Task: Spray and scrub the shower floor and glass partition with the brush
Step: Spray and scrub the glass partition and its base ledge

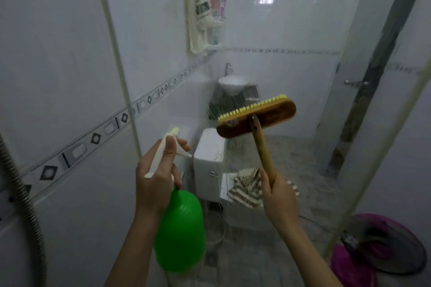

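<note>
My left hand (158,177) grips the green spray bottle (180,228) (finger on its trigger), my right hand (278,196) is closed round the brush (256,119) handle – bristles against the glass partition (303,158) – so I should mist first, then scrub in firm overlapping strokes.

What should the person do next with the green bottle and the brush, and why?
Probably squeeze the trigger: the left hand aims the green plastic spray bottle at the clear glass partition, while the right hand presses the wooden yellow-bristled scrub brush to the glass.
</note>
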